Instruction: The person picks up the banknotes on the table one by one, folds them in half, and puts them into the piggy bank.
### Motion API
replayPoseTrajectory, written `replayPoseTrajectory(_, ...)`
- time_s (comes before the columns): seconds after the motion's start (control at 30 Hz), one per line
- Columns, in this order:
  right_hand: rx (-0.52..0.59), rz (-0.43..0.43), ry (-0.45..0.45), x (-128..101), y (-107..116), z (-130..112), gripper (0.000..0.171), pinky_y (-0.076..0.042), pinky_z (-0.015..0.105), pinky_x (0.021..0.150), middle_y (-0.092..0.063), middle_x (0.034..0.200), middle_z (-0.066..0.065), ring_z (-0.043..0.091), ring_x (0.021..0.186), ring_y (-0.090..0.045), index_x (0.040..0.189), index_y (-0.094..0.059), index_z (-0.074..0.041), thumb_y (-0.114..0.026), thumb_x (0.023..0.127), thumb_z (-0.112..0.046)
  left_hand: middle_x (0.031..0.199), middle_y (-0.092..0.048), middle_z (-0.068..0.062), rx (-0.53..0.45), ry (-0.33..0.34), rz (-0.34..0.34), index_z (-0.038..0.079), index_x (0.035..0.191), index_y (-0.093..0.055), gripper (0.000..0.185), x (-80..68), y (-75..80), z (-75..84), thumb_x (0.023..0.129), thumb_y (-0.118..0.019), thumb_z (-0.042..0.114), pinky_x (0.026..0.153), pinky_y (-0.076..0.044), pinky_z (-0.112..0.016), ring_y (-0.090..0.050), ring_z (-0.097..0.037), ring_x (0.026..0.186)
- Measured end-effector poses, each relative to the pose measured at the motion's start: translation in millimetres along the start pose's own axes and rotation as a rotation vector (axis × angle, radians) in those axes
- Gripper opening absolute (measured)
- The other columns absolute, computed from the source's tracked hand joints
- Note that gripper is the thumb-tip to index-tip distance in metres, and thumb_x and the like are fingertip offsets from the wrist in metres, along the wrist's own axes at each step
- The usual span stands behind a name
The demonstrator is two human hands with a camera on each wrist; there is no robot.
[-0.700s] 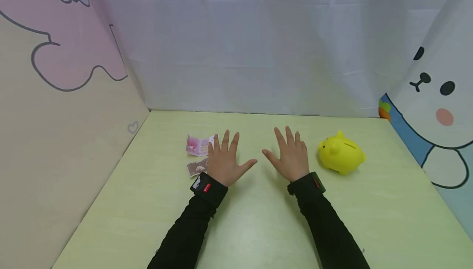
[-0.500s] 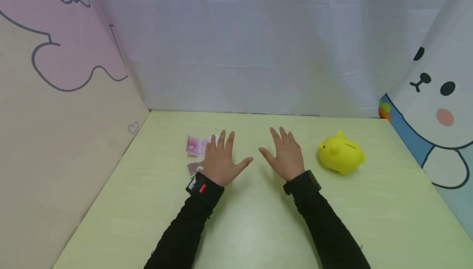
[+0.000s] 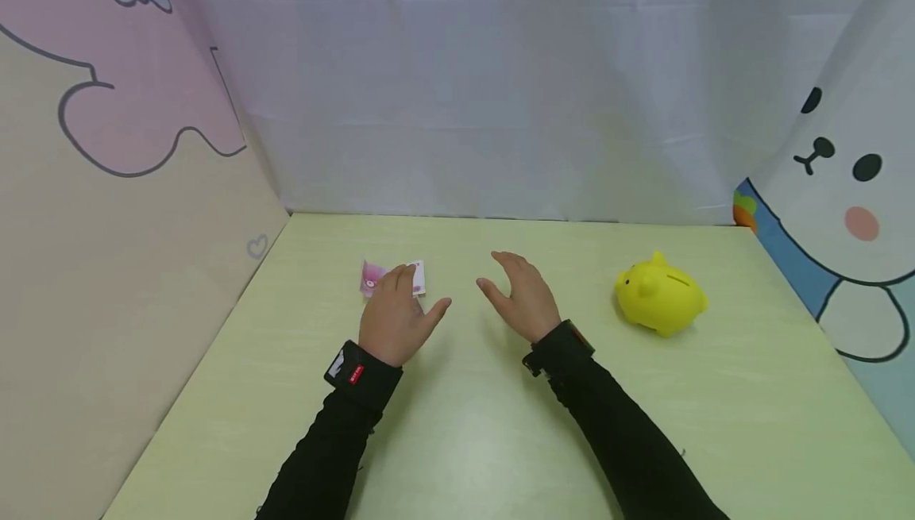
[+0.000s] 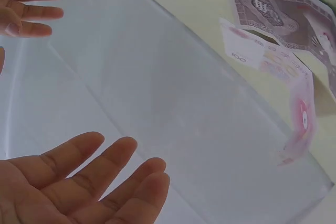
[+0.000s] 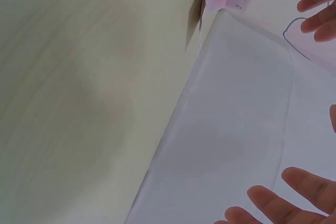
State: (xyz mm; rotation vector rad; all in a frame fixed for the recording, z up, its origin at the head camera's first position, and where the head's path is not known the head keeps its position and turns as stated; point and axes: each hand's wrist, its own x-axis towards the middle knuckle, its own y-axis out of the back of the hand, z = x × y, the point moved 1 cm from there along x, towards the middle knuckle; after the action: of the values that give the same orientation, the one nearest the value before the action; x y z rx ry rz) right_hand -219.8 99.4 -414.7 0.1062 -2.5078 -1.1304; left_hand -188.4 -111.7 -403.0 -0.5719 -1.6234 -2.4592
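Note:
My left hand (image 3: pixel 409 295) hovers with straight fingers just above two banknotes lying left of centre on the pale green table (image 3: pixel 465 441), holding nothing. The pink banknote (image 3: pixel 370 278) shows beyond the knuckles; in the left wrist view the pink banknote (image 4: pixel 296 111) and a brownish banknote (image 4: pixel 283 9) lie ahead of the fingers (image 4: pixel 105 177). My right hand (image 3: pixel 509 282) is raised near the table's middle, fingers relaxed and empty. A yellow piggy bank (image 3: pixel 659 296) stands to its right, about a hand's width away.
Cloth walls close the table in: a pink cartoon panel (image 3: pixel 107 147) on the left, a white sheet (image 3: pixel 486 91) at the back, a bear print (image 3: pixel 843 186) on the right. Bare tabletop stretches toward the front edge.
Both hands lay flat and spread on the table; they have since lifted and shifted left. The left hand now covers the brownish banknote in the head view.

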Motion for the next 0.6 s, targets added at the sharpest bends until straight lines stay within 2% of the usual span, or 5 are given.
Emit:
replayPoseTrajectory(0.17,0.1,-0.056,-0.036,4,-10,-5,0.055,-0.039,0.051,0.11,-0.051,0.143,0.019,0.034,0.136,-0.046,0.142,-0.049,-0.004,-0.059,0.098,-0.035,0.12,-0.064,-0.022,-0.018,0.059,-0.01,-0.006,0.127,-0.057,0.064,-5.1,5.1,-15.2,0.087,-0.071,0.043,0.088,-0.055,-0.047,-0.063,-0.035,0.104)
replayPoseTrajectory(0.3,0.18,-0.102,-0.055,7,-21,-9,0.055,-0.045,0.049,0.106,-0.052,0.142,0.018,0.035,0.131,-0.05,0.142,-0.049,-0.005,-0.062,0.096,-0.032,0.109,-0.066,-0.022,-0.008,0.097,-0.035,-0.007,0.121,-0.06,0.057,-9.8,6.8,-27.0,0.089,-0.069,0.039,0.079,-0.055,-0.048,-0.063,-0.035,0.092)
replayPoseTrajectory(0.43,0.277,-0.159,-0.068,8,-33,-13,0.054,-0.048,0.046,0.102,-0.053,0.141,0.017,0.036,0.127,-0.053,0.142,-0.049,-0.004,-0.065,0.095,-0.026,0.111,-0.065,-0.026,0.014,0.131,-0.04,-0.009,0.12,-0.06,0.057,-14.8,10.3,-37.5,0.088,-0.072,0.036,0.081,-0.055,-0.051,-0.063,-0.04,0.095)
replayPoseTrajectory(0.6,0.343,-0.227,-0.115,8,-44,-18,0.053,-0.05,0.044,0.101,-0.056,0.139,0.017,0.035,0.124,-0.057,0.141,-0.049,-0.004,-0.065,0.095,-0.025,0.118,-0.063,-0.03,0.017,0.184,-0.067,-0.011,0.122,-0.059,0.059,-19.5,11.8,-53.5,0.088,-0.072,0.035,0.086,-0.053,-0.055,-0.063,-0.045,0.103)
